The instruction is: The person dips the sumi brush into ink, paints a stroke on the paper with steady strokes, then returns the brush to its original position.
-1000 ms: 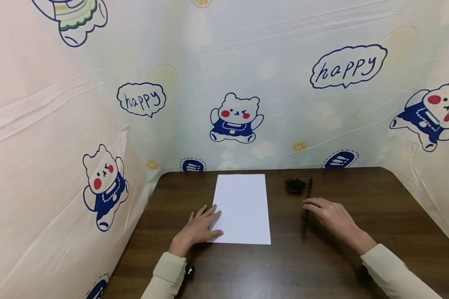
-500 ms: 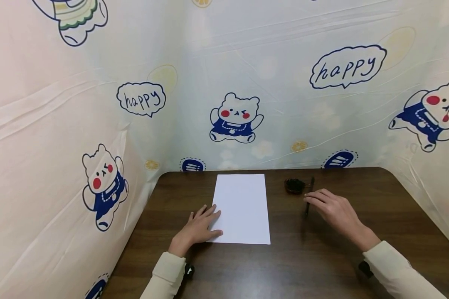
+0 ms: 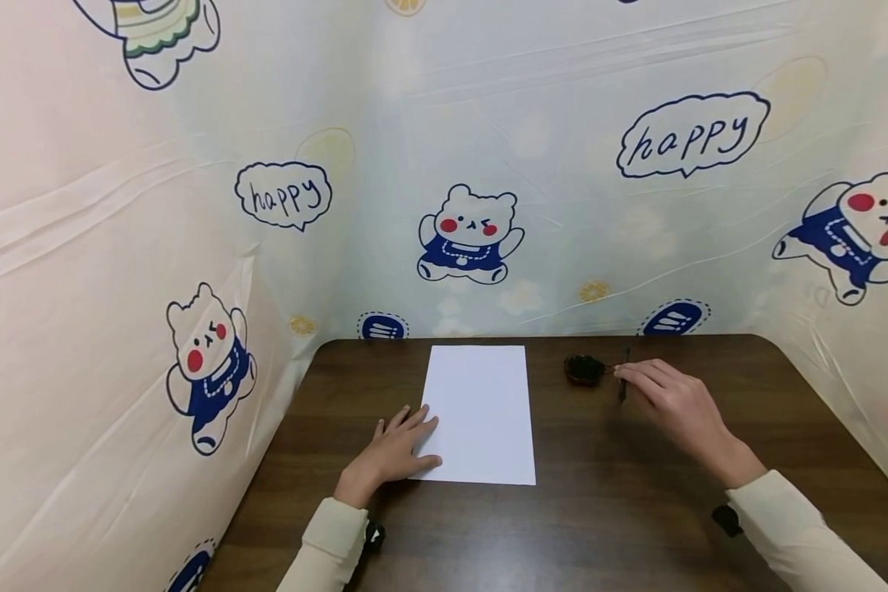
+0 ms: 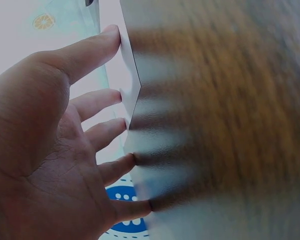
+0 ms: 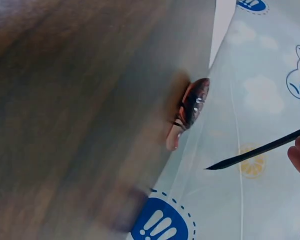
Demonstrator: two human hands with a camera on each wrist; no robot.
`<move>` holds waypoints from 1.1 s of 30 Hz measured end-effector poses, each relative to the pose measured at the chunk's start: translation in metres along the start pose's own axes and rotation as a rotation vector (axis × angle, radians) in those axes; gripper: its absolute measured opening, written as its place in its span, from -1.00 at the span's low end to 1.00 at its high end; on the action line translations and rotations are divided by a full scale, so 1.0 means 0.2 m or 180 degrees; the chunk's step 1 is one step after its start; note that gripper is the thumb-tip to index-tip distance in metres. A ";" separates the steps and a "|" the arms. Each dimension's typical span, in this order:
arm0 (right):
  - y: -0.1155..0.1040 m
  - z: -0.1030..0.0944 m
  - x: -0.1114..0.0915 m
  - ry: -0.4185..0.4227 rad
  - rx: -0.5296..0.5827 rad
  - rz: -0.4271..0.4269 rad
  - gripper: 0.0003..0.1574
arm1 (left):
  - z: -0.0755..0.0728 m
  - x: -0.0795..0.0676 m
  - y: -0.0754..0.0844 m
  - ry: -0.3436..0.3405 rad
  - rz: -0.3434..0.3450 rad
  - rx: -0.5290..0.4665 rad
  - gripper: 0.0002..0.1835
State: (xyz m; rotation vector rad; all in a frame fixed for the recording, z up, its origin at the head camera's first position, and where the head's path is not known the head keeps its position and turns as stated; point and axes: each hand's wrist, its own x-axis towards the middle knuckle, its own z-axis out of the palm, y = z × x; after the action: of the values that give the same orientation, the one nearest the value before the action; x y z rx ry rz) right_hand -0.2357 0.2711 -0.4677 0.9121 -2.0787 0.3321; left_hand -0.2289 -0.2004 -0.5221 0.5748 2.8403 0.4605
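Clock taken from the middle of the paper, twelve at the far edge.

Nearest: bare worktop (image 3: 474,534) at six o'clock, brown and glossy.

At eight o'clock the left hand (image 3: 386,455) lay with fingers spread, thumb and index on the sheet, gripping nothing. The paper (image 3: 481,411) was flat and blank, pinned at its left side only. Likely trouble: a firm push or drag from the right could swivel it, its one, three and five o'clock parts being unheld.

At three o'clock the right hand (image 3: 677,411) had its fingertips closed in a pinch on a slim black brush (image 5: 255,151), held steeply, the pointed tip apparently clear of the worktop. Whether it was wet could not be told. A loose pinch might let the shaft turn or drop; a loaded tip could drip if carried toward nine.

Farther, at two o'clock, sat a small dark dish (image 3: 583,370), glossy, perhaps holding ink. Its short reddish end (image 5: 174,137) pointed at the right hand, close by. A low sweep could catch that end and tip or slide the dish.

Farthest, at twelve: printed curtain (image 3: 548,164).
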 end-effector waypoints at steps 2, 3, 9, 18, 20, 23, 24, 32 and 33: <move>0.00 -0.01 0.01 0.0039 0.0012 0.0031 -0.56 | 0.00 0.00 0.00 0.0004 -0.0007 -0.0011 -0.22; 0.00 -0.01 0.02 0.0066 0.0023 0.0041 -0.56 | 0.00 0.00 0.00 0.0004 -0.0010 -0.0011 -0.22; 0.01 -0.02 0.05 0.0150 -0.0050 0.0063 -0.48 | 0.01 0.01 -0.01 0.0010 -0.0017 0.0018 -0.22; 0.01 -0.01 0.09 0.0228 -0.0091 0.0248 -0.42 | 0.01 0.01 0.00 -0.0016 -0.0036 -0.0022 -0.22; 0.01 -0.01 0.10 0.0226 -0.0068 0.0309 -0.40 | 0.01 0.01 0.00 -0.0021 -0.0041 -0.0022 -0.22; 0.02 0.00 0.11 0.0212 -0.0042 0.0383 -0.39 | 0.00 0.00 0.00 -0.0021 -0.0038 -0.0023 -0.21; 0.02 0.00 0.11 0.0195 -0.0040 0.0402 -0.40 | 0.00 0.00 0.00 -0.0028 -0.0038 -0.0026 -0.21; 0.04 0.03 0.11 0.0139 -0.0039 0.0581 -0.69 | 0.01 0.01 -0.01 -0.0012 -0.0042 -0.0045 -0.20; 0.04 0.03 0.11 0.0163 -0.0021 0.0606 -0.71 | 0.01 0.01 -0.01 -0.0005 -0.0041 -0.0034 -0.20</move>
State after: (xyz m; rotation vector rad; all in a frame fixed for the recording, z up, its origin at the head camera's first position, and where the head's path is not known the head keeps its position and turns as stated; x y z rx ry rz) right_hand -0.2543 0.2619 -0.4538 0.6958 -2.1223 0.4437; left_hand -0.2306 -0.2004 -0.5251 0.5543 2.8366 0.4725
